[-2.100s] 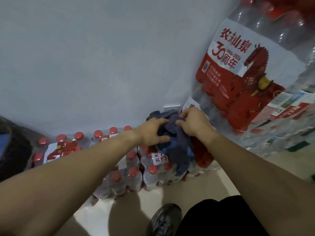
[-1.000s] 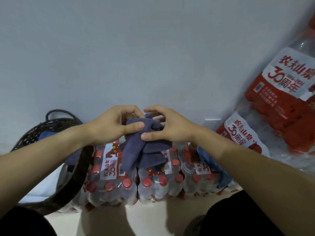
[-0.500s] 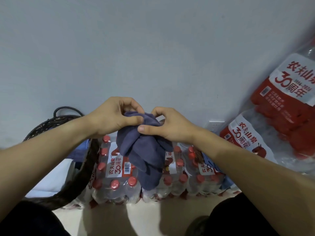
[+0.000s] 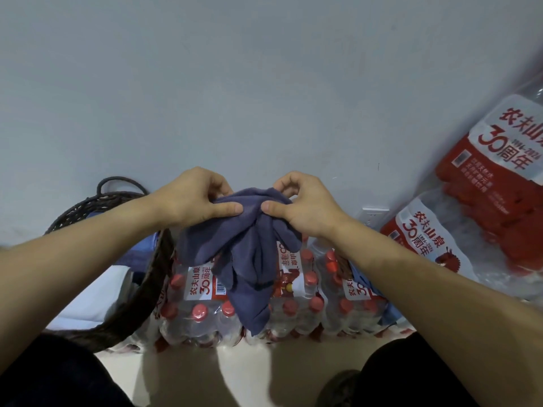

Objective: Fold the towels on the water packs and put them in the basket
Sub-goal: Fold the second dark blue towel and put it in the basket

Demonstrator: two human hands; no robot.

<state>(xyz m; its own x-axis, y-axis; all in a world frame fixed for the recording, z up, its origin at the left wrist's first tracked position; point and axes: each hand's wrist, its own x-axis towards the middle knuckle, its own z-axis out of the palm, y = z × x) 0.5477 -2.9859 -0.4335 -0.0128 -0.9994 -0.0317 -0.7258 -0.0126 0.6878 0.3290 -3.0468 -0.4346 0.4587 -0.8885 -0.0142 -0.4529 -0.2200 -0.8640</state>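
Pinching the bunched purple towel [image 4: 249, 245] by its top, both hands [image 4: 194, 201] [image 4: 305, 204] hold it above the water packs [image 4: 293, 304].

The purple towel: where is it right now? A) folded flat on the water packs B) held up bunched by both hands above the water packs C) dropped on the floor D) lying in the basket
B: the left hand and right hand each pinch the top of the purple towel, which hangs crumpled in front of the water packs; the basket stands to the left.
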